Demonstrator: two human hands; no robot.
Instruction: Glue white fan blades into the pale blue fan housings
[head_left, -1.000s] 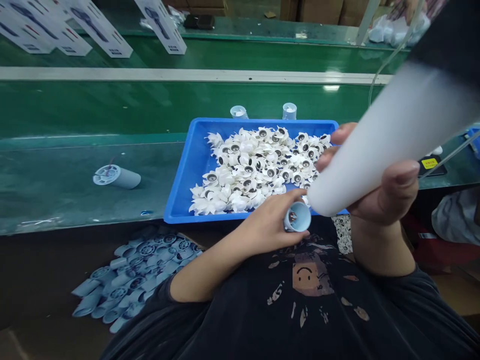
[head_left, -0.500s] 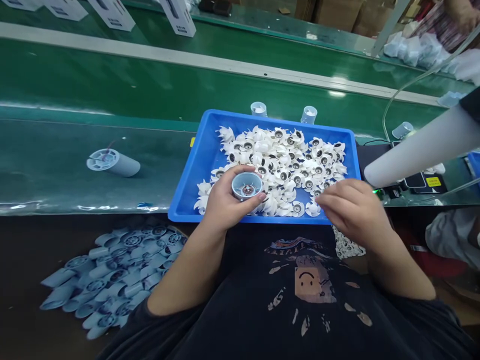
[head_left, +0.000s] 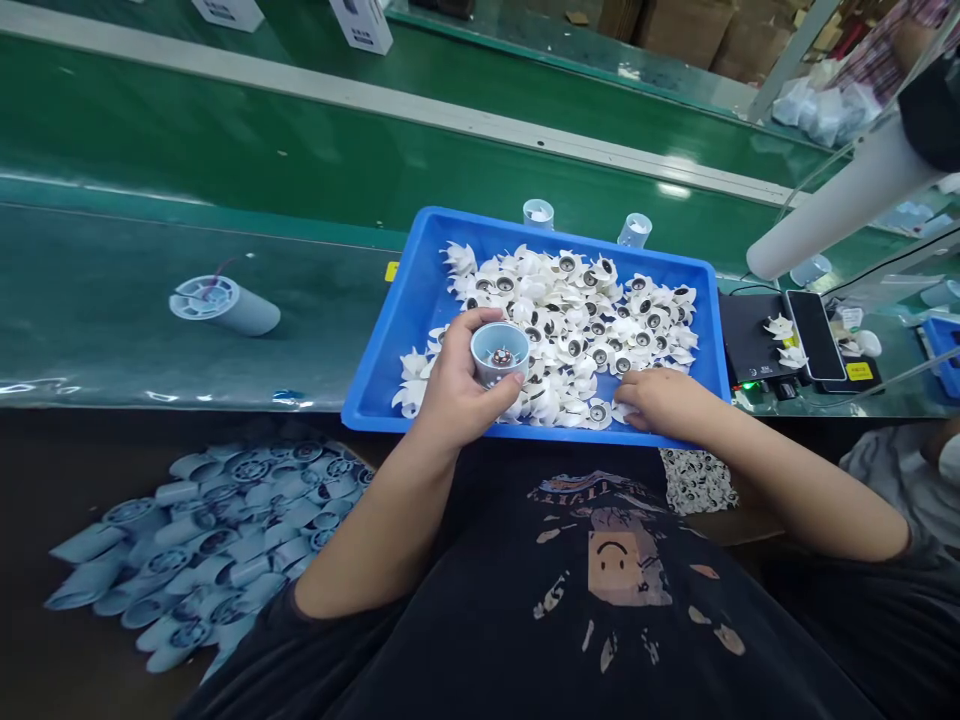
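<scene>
My left hand [head_left: 465, 385] is wrapped round a light blue cylindrical fan housing [head_left: 499, 372], its open end facing up and a small motor core with pale ribs showing inside. It is held above the left front part of a blue tray [head_left: 375, 345] full of white fan impellers [head_left: 540, 290], several showing dark round hubs. My right hand [head_left: 664, 402] is down in the tray's near right corner, fingers bent and closed on a white impeller [head_left: 621, 411] that they partly hide.
Another housing [head_left: 251, 308] with thin wires lies on the bench at left. Two clear cups [head_left: 538, 214] stand behind the tray. At right are a white tube [head_left: 832, 205], a black box [head_left: 752, 340] and a phone [head_left: 815, 335]. Many housings [head_left: 225, 550] are heaped below the bench.
My right hand has moved down and slightly left into the tray's corner, onto an impeller. My left hand keeps hold of the fan housing. The view has shifted a little.
</scene>
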